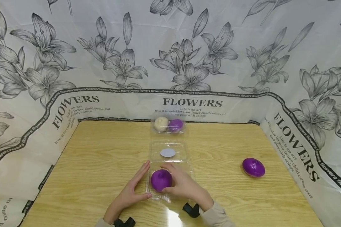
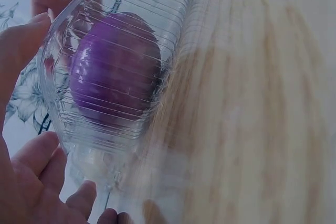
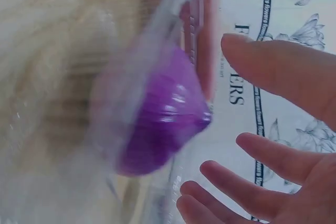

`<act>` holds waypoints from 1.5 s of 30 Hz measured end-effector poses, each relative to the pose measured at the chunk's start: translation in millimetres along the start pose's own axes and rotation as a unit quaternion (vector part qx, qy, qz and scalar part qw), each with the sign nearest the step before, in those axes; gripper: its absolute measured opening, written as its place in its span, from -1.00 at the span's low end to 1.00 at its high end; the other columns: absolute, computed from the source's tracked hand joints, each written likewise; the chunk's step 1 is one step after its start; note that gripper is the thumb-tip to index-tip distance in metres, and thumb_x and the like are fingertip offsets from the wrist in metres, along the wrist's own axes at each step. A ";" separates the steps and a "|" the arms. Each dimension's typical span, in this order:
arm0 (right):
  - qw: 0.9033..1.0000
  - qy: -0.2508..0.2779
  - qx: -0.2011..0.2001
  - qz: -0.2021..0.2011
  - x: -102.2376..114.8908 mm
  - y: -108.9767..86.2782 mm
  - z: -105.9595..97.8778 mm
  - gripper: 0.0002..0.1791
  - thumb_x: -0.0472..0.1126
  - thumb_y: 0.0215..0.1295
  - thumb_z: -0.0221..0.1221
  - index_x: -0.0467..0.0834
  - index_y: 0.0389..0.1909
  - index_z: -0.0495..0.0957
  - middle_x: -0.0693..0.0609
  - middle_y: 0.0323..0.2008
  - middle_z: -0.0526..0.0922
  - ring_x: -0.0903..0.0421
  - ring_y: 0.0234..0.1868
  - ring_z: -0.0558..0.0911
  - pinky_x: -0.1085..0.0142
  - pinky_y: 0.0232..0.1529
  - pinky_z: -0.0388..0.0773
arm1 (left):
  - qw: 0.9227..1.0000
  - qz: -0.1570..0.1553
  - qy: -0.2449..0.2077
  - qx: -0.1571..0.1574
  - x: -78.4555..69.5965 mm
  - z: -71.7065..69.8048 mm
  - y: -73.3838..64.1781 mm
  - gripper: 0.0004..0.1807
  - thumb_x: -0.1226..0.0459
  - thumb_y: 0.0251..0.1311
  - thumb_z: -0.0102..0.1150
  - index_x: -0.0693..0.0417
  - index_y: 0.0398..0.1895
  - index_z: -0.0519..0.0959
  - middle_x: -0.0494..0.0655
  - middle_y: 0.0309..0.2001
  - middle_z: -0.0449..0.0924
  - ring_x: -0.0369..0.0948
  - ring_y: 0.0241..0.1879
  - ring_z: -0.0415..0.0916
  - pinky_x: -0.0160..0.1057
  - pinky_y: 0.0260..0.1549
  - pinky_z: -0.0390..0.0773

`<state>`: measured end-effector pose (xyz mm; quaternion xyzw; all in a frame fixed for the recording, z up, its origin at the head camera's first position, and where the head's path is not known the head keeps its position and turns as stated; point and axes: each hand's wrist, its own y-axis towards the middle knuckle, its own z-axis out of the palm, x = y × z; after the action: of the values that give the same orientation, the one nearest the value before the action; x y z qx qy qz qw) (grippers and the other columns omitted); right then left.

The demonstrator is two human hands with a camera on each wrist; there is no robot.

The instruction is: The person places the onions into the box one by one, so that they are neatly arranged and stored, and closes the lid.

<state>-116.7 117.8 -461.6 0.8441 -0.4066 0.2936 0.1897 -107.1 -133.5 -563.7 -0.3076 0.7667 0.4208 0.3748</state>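
A purple onion (image 1: 160,180) sits in the base of an opened clear plastic clamshell box (image 1: 184,197), with the lid (image 1: 156,153) laid back behind it. My left hand (image 1: 128,192) spans the box's left side, thumb near the front corner and fingers near the back one. In the left wrist view, its thumb meets the rim and the onion (image 2: 115,69) shows through the ribbed wall. My right hand (image 1: 184,184) is at the onion's right. In the right wrist view, its spread fingers stand apart from the onion (image 3: 168,114), which is blurred.
Another purple onion (image 1: 253,167) lies on the wooden table (image 1: 102,164) to the right. Behind the lid, near the flower-printed cloth wall (image 1: 125,107), stands a clear box (image 1: 167,130) with a cream onion (image 1: 160,124) and a purple onion (image 1: 175,125) inside.
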 end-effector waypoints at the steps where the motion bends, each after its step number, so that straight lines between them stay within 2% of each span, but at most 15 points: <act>1: 1.000 0.001 -0.004 -0.004 0.5 -1.2 -4.0 -0.11 -0.21 -0.05 0.50 -0.16 0.37 0.34 -0.06 0.30 0.41 -0.09 0.31 0.42 -0.12 0.26 0.42 | 1.000 0.000 0.001 -0.001 0.4 -0.1 -0.1 0.03 0.26 0.07 0.46 0.29 0.53 0.05 0.17 0.57 -0.14 0.23 0.51 -0.25 -0.36 0.43 -0.24; 7: 0.999 0.013 -0.036 -0.013 -0.5 -12.5 -29.7 -0.10 -0.28 -0.04 0.49 -0.15 0.38 0.32 -0.10 0.32 0.39 -0.14 0.34 0.37 -0.17 0.29 0.36 | 1.000 -0.002 -0.004 -0.002 1.4 0.1 -1.3 0.04 0.26 0.07 0.47 0.29 0.53 0.05 0.17 0.57 -0.15 0.22 0.52 -0.26 -0.37 0.43 -0.24; 13: 0.997 -0.004 -0.077 0.002 -8.8 -31.4 -60.7 -0.12 -0.26 0.03 0.48 -0.11 0.40 0.31 -0.10 0.36 0.36 -0.17 0.38 0.33 -0.19 0.31 0.32 | 1.000 -0.003 -0.011 -0.001 1.6 -0.5 -2.0 0.04 0.28 0.06 0.47 0.30 0.53 0.04 0.18 0.57 -0.16 0.20 0.52 -0.27 -0.39 0.42 -0.25; 18: 0.992 -0.029 -0.126 0.005 -22.5 -48.8 -89.5 -0.15 -0.26 0.04 0.47 -0.19 0.38 0.32 -0.18 0.34 0.38 -0.23 0.35 0.34 -0.26 0.29 0.30 | 1.000 -0.011 -0.009 -0.002 0.8 -1.3 -3.0 0.05 0.26 0.06 0.47 0.27 0.54 0.04 0.17 0.57 -0.16 0.19 0.52 -0.27 -0.38 0.42 -0.25; 23: 0.983 -0.038 -0.177 0.023 -35.7 -70.4 -122.4 -0.17 -0.28 0.08 0.46 -0.19 0.39 0.31 -0.20 0.33 0.38 -0.28 0.31 0.36 -0.31 0.20 0.34 | 1.000 -0.009 -0.002 -0.005 1.6 -1.9 -3.6 0.04 0.25 0.06 0.47 0.27 0.54 0.04 0.18 0.57 -0.16 0.18 0.53 -0.26 -0.37 0.42 -0.24; 24: 0.980 -0.043 -0.190 0.030 -38.7 -75.5 -128.6 -0.17 -0.28 0.09 0.45 -0.18 0.39 0.31 -0.20 0.32 0.38 -0.25 0.18 0.47 -0.20 0.15 0.45 | 1.000 -0.008 -0.002 -0.006 1.8 -1.9 -3.6 0.04 0.25 0.07 0.47 0.27 0.54 0.04 0.18 0.57 -0.16 0.17 0.53 -0.26 -0.37 0.42 -0.24; 26: 0.975 -0.045 -0.214 0.047 -45.8 -85.7 -140.0 -0.18 -0.28 0.10 0.45 -0.16 0.39 0.32 -0.19 0.32 0.39 -0.21 0.17 0.48 0.10 0.22 0.48 | 1.000 -0.005 -0.002 -0.006 2.1 -1.9 -3.6 0.04 0.26 0.07 0.47 0.27 0.54 0.04 0.18 0.57 -0.15 0.17 0.53 -0.26 -0.37 0.42 -0.24; 28: 0.968 -0.040 -0.239 0.067 -55.0 -96.3 -148.6 -0.18 -0.29 0.11 0.45 -0.13 0.41 0.32 -0.16 0.33 0.38 -0.10 0.18 0.48 0.45 0.18 0.45 | 1.000 -0.001 -0.004 -0.005 2.1 -1.9 -3.3 0.04 0.26 0.07 0.47 0.28 0.53 0.04 0.19 0.57 -0.16 0.19 0.52 -0.26 -0.37 0.43 -0.24; 30: 0.961 -0.020 -0.264 0.079 -66.3 -106.6 -155.3 -0.18 -0.33 0.12 0.43 -0.14 0.41 0.31 -0.14 0.33 0.37 0.13 0.19 0.46 0.71 0.08 0.34 | 1.000 0.001 -0.003 -0.004 2.0 -1.8 -3.1 0.04 0.26 0.07 0.46 0.28 0.53 0.04 0.19 0.57 -0.15 0.19 0.52 -0.25 -0.37 0.43 -0.24; 31: 0.958 -0.007 -0.277 0.079 -72.5 -111.3 -158.0 -0.18 -0.37 0.12 0.42 -0.18 0.41 0.30 -0.11 0.32 0.38 0.21 0.30 0.35 0.75 0.15 0.23 | 1.000 0.001 -0.003 -0.004 1.9 -1.8 -2.9 0.04 0.27 0.07 0.47 0.28 0.53 0.04 0.19 0.57 -0.15 0.20 0.52 -0.25 -0.37 0.43 -0.24; 34: 0.945 0.032 -0.318 0.073 -92.7 -123.7 -163.5 -0.20 -0.50 0.10 0.36 -0.25 0.39 0.30 -0.03 0.28 0.41 0.41 0.25 0.32 0.68 0.21 0.25 | 1.000 0.001 -0.001 -0.002 1.6 -2.0 -1.9 0.04 0.28 0.07 0.46 0.28 0.53 0.04 0.19 0.57 -0.15 0.20 0.52 -0.25 -0.37 0.43 -0.23; 39: 0.918 0.083 -0.375 0.100 -127.1 -139.6 -165.1 -0.25 -0.54 0.17 0.29 -0.24 0.40 0.31 0.02 0.31 0.41 0.34 0.27 0.36 0.59 0.30 0.23 | 1.000 -0.001 0.000 -0.001 1.6 -1.9 -0.8 0.04 0.27 0.06 0.47 0.29 0.53 0.04 0.16 0.57 -0.15 0.22 0.52 -0.25 -0.37 0.43 -0.24; 41: 0.902 0.125 -0.397 0.113 -140.6 -145.3 -163.2 -0.29 -0.52 0.21 0.27 -0.26 0.40 0.31 -0.01 0.32 0.41 0.29 0.30 0.36 0.57 0.33 0.20 | 1.000 0.001 -0.001 -0.001 1.7 -1.6 -0.4 0.03 0.27 0.07 0.47 0.30 0.53 0.05 0.17 0.57 -0.15 0.22 0.52 -0.25 -0.36 0.43 -0.25; 45: 0.853 0.254 -0.443 0.109 -168.3 -155.7 -157.0 -0.35 -0.56 0.24 0.21 -0.34 0.37 0.31 -0.04 0.30 0.45 0.16 0.33 0.36 0.51 0.39 0.16 | 1.000 0.003 -0.004 0.002 2.5 -1.2 0.0 0.03 0.26 0.07 0.46 0.30 0.53 0.04 0.16 0.58 -0.15 0.23 0.51 -0.26 -0.36 0.44 -0.25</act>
<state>-129.6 395.3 -465.1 0.5170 -0.5207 0.3058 0.6067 -108.9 -134.9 -565.4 -0.3031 0.7670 0.4218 0.3767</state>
